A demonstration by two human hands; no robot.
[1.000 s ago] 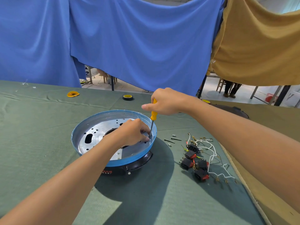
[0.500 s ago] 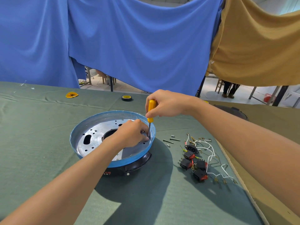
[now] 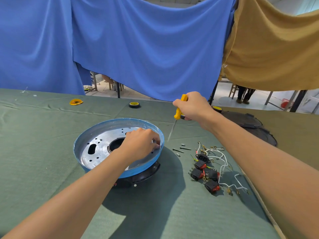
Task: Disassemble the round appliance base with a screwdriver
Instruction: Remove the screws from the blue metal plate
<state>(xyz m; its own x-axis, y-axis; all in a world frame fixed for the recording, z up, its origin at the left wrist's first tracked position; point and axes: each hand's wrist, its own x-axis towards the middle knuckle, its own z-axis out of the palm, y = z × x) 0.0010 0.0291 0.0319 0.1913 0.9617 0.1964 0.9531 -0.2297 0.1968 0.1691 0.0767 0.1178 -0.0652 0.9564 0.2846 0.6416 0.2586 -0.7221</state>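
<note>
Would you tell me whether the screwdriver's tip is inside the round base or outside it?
Outside: the right hand grips the screwdriver beside the round base, its tip over the green cloth, beyond the rim.

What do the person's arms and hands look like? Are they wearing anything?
Nothing is worn. The left forearm and right forearm are bare, with no sleeves in view. The left hand and right hand have no gloves, and no watch, bracelet or ring shows.
</note>
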